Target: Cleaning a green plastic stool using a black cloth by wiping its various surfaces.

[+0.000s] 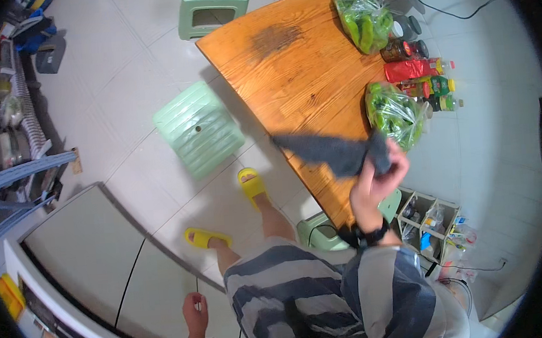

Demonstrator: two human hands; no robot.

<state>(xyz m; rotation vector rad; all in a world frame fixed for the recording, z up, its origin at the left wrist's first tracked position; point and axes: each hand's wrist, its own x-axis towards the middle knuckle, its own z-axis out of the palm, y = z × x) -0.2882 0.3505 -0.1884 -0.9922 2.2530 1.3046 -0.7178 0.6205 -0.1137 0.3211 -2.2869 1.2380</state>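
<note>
A dark grey cloth (326, 153), slightly blurred, is gripped by my right hand (378, 180) over the near end of a wooden table (303, 91). Its loose end trails left to the table's edge, though I cannot tell whether it touches the top. Just beyond my fingers lies a clear plastic bag of green vegetables (395, 113). Down at the lower left, my left hand (196, 313) hangs loosely curled beside my body, with nothing in it. A dark patch (276, 39) marks the far part of the tabletop.
Another bag of green peppers (365, 23) stands by several jars (395, 50) and bottles (443, 85) along the wall. Green plastic stools (199, 127) stand left of and beyond the table. A divided storage rack (427, 219) is at right, a white cabinet (88, 247) at left.
</note>
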